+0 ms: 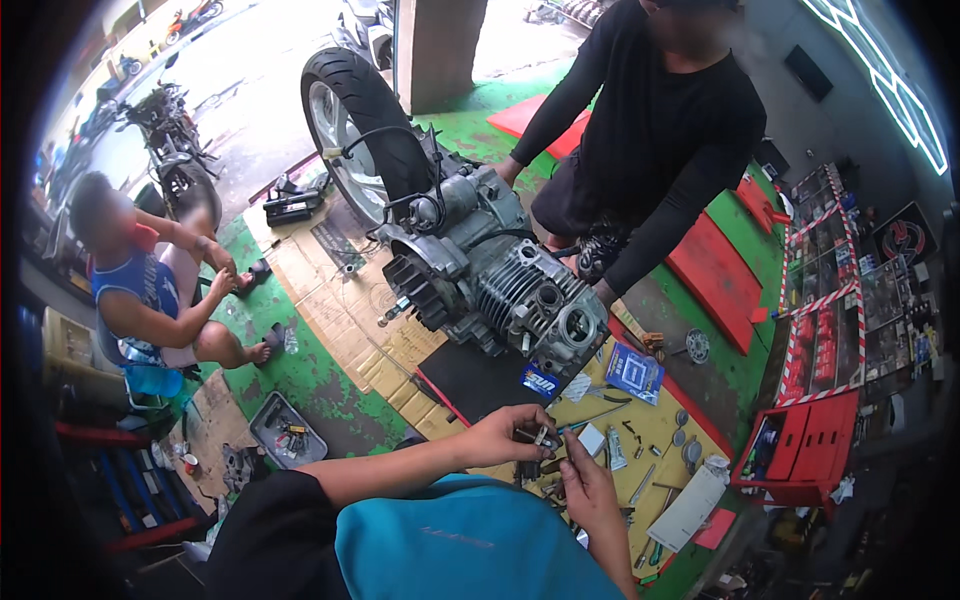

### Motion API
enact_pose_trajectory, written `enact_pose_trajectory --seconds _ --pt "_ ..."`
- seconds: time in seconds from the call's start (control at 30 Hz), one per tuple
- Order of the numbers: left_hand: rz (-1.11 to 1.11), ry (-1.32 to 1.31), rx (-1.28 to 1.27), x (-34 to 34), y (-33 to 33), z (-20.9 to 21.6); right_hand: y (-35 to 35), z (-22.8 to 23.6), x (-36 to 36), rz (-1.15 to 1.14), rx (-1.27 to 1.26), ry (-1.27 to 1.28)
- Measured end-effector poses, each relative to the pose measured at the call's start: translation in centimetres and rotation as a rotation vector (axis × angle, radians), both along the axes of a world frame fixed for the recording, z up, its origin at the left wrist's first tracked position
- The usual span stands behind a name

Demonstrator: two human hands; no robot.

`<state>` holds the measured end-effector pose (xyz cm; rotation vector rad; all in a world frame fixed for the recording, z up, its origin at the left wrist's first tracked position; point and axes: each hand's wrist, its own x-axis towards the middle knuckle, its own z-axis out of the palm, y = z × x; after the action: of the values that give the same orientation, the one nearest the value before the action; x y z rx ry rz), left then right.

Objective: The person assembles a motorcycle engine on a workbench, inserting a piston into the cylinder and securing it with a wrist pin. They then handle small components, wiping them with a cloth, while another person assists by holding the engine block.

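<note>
My left hand [508, 436] is closed, its fingertips pinching a small metal part [542, 437] in front of my blue shirt. Close beside it, my right hand [592, 482] is closed too, thumb and fingers up at the same spot; what exactly it grips is too small to tell. A thin blue piece [577, 426] shows just above the right fingertips, and I cannot tell whether it is held. Beyond my hands stands a scooter engine [515, 285] with a finned cylinder, joined to a rear wheel [345, 125]. A person in black sleeves [655, 120] crouches behind the engine, hands on it.
Hand tools, round metal parts [691, 452], a blue packet [634, 373] and a white box [690, 508] lie on the cardboard to the right. A grey parts tray [287, 430] sits at left, near a seated person [150, 290]. A red tool cabinet [800, 445] stands far right.
</note>
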<state>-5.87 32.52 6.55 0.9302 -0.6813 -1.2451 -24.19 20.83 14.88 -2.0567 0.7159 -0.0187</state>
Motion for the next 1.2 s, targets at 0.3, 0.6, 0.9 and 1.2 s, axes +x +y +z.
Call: enact_pose_trajectory --seconds 0.3,0.6,0.9,1.2 --pt "-0.057 0.112 0.041 5.5 1.4 1.9 2.3 1.0 5.8 -0.17 0.055 0.015" --pt "-0.04 0.181 -0.016 7.7 2.9 1.4 3.6 0.8 10.1 -0.186 -0.183 -0.115" --pt "-0.012 0.135 -0.01 8.7 4.9 -0.2 4.1 -2.7 10.6 -0.262 0.207 -0.196" --pt "-0.032 0.058 -0.036 9.3 5.5 0.1 5.2 -2.9 10.6 -0.34 0.425 -0.206"
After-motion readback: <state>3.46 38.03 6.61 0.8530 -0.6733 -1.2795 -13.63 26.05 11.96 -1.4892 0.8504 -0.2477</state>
